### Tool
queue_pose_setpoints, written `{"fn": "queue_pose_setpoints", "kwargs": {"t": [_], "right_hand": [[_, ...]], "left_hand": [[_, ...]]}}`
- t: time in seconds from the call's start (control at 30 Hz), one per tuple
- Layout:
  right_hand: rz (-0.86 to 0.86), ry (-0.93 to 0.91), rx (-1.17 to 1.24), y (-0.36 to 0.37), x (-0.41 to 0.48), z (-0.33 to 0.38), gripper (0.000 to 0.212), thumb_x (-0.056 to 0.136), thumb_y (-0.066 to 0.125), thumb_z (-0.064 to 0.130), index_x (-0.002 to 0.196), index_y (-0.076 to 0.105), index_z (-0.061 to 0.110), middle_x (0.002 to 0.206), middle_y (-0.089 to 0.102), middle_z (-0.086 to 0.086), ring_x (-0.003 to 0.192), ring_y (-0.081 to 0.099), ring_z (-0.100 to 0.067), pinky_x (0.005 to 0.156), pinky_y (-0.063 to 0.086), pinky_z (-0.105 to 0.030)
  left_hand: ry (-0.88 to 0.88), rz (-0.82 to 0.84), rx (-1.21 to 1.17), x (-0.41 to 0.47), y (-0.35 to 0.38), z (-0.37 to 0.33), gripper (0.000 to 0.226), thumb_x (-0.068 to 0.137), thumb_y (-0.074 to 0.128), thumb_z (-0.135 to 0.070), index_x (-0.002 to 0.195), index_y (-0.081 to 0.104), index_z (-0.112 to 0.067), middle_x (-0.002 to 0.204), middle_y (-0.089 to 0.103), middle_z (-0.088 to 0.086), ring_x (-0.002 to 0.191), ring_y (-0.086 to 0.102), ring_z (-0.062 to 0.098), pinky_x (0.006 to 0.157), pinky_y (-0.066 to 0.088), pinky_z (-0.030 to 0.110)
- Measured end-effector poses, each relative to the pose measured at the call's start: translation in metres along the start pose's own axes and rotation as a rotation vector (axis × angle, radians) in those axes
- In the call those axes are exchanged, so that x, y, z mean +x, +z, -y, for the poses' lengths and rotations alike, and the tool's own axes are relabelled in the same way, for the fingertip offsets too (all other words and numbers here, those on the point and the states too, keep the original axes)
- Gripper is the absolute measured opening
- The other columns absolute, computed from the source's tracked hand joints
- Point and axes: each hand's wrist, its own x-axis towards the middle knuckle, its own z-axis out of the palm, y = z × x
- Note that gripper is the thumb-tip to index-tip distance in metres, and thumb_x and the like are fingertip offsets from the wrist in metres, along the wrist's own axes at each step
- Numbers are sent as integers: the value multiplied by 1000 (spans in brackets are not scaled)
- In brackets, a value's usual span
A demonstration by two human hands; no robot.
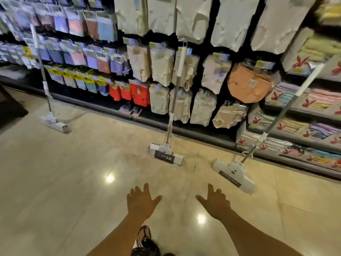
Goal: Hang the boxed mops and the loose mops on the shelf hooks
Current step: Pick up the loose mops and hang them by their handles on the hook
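Mops: three, white flat heads on the floor [73, 182], grey-and-white poles leaning on the shelves [193, 131] — left mop [55, 124], middle mop [166, 154], right mop [234, 174]. Left hand [141, 202] and right hand [215, 203] hover low — fingers spread, holding nothing.

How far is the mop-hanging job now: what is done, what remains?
Done: no mop visibly hung. The left mop, middle mop and right mop stand heads on the floor, handles leaning on the shelves. In hand: nothing; left hand and right hand are open, fingers spread. Left: hang all three; I cannot identify boxed mops.
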Motion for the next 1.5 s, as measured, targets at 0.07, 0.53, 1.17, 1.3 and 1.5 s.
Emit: {"fn": "queue_pose_setpoints", "kwargs": {"t": [0.07, 0.53, 1.17, 1.3, 1.5], "right_hand": [[-23, 30, 19, -6, 8, 11, 81, 93, 35, 67, 153, 13, 16, 144, 38, -16, 131, 42, -34, 102, 40, -45], [-179, 18, 335, -65, 84, 147, 76, 94, 41, 63, 151, 20, 17, 142, 41, -16, 129, 45, -32, 103, 41, -41], [-157, -28, 645, -295, 386, 121, 71, 96, 48, 51, 149, 28, 9, 147, 36, -20, 130, 42, -37, 100, 41, -39], [-152, -125, 799, -388, 453, 128, 65, 98, 53, 39, 148, 30, 4, 148, 38, -20, 131, 44, -36, 99, 42, -35], [-154, -201, 1041, -474, 523, 170, 55, 92, 65, 32, 135, 46, 4, 142, 46, -18, 129, 47, -31, 91, 40, -29]], "left_hand": [[40, 1, -3, 20, -12, 0, 88, 88, 28, -75, 154, 14, -19, 154, 30, 17, 144, 26, 34, 116, 23, 42], [144, 17, -157, 158, -103, 63, 91, 86, 36, -75, 153, 19, -17, 151, 38, 16, 138, 38, 32, 111, 33, 39], [133, -96, -190, 428, -264, -134, 88, 88, 43, -70, 153, 20, -16, 156, 30, 15, 143, 31, 31, 114, 30, 38], [161, -136, -364, 479, -320, -203, 97, 81, 50, -73, 151, 27, -10, 151, 40, 14, 137, 39, 31, 107, 39, 41], [209, -155, -691, 529, -378, -263, 79, 86, 69, -41, 147, 32, -7, 149, 41, 13, 136, 40, 32, 105, 39, 42]]}}
